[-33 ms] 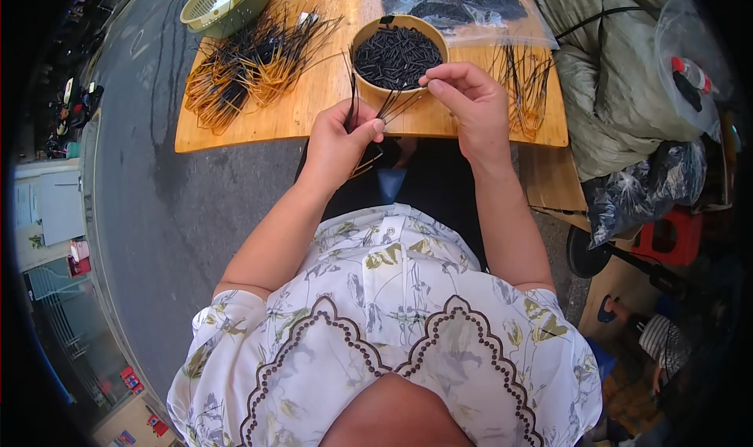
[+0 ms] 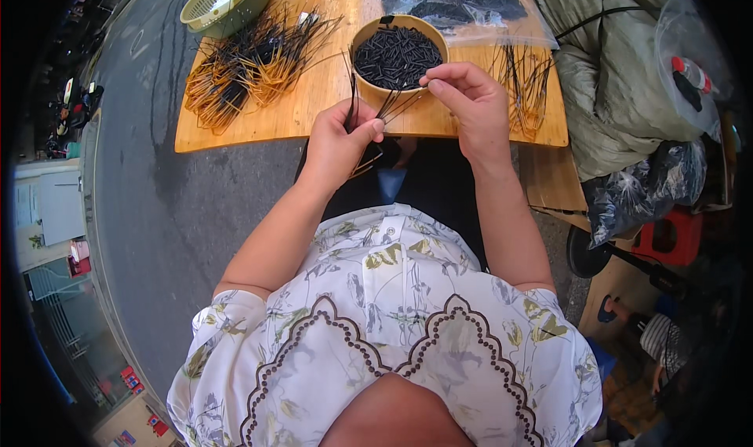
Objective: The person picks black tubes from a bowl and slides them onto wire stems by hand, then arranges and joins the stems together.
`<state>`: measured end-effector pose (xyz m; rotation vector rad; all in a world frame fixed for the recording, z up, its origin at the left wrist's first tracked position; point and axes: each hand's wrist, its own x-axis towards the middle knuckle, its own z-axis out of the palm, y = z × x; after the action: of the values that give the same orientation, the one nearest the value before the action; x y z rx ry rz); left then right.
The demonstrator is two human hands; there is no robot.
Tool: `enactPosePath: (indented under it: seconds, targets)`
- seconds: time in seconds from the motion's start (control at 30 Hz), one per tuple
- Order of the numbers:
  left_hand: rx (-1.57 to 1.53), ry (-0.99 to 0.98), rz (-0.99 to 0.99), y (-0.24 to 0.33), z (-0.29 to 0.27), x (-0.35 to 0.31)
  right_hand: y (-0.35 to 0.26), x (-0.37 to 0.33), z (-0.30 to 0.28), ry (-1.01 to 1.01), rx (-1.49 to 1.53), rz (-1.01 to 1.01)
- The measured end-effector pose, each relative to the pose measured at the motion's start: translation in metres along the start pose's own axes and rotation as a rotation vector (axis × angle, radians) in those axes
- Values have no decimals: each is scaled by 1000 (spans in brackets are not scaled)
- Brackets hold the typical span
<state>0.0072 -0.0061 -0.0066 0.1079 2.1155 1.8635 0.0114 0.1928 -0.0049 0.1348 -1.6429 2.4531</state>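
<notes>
My left hand (image 2: 343, 143) is closed around a few thin black wires (image 2: 351, 94), whose yellowish-orange lower ends hang below the palm. Some of their black ends fan out to the right, toward my other hand. Thumb and forefinger of my right hand (image 2: 474, 110) are pinched together near those ends; what sits between the fingertips is too small to make out. Just beyond both hands stands a round tan tub (image 2: 362, 31) filled with short black tubes (image 2: 398, 59).
A heap of black-and-orange wires (image 2: 235, 86) lies on the wooden table (image 2: 329, 74) at left, beside a green basket (image 2: 227, 19) of white material. A smaller wire bunch (image 2: 527, 94) lies at right. Clear plastic bags (image 2: 463, 8) are behind; large grey-green sacks (image 2: 620, 63) flank the right.
</notes>
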Motion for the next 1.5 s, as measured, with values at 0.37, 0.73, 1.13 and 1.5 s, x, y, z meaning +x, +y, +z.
enactPosePath:
  seconds: [0.37, 0.73, 1.13, 1.5]
  targets:
    - [3, -3, -15, -1, -1, 0, -6, 4, -9, -174, -153, 52]
    - [-178, -60, -159, 13, -1, -2, 0, 8, -7, -134, -127, 49]
    - [-138, -16, -69, 1, -1, 1, -16, 6, 1, -225, -266, 209]
    - [-128, -44, -89, 6, -6, -1, -2, 13, 4, -407, -492, -92]
